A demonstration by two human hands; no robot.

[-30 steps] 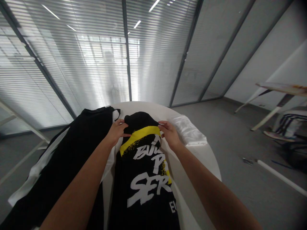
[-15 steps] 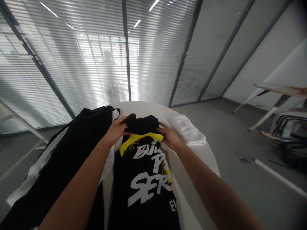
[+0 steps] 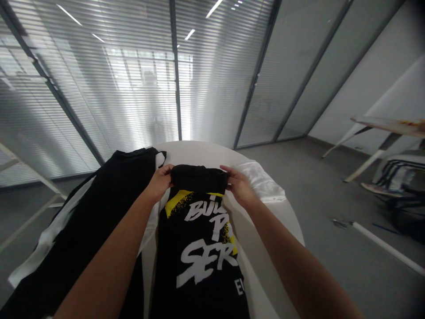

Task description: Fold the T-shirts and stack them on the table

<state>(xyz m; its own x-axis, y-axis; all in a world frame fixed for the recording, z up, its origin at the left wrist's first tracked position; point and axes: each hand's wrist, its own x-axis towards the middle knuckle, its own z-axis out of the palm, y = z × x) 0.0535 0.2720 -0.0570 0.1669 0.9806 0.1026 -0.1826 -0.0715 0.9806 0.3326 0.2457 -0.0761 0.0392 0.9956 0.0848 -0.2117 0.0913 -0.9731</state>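
Evidently both hands are at work on one thing, the black printed garment [image 3: 199, 246], which lies lengthwise on the round white table [image 3: 202, 152] at the lower centre of the frame. Its far end is turned over into a plain black band, with a strip of yellow showing beneath. The left hand [image 3: 162, 182] pinches the band's left end between thumb and fingers, and the right hand [image 3: 238, 184] grips its right end, so the two are about a garment's width apart. The likeliest trouble is a crooked fold: yellow shows more at the left than at the right, and an uneven pull could skew the band further. Letting go of one end too soon might allow that corner to spring back or bunch, since the cloth looks soft. At the left of the frame, the left forearm passes over the black-and-white clothing [image 3: 109, 208], and a careless sweep could drag it. Right of centre, the folded white cloth [image 3: 262, 181] lies just beyond the right hand, where a stray knuckle might rumple it.
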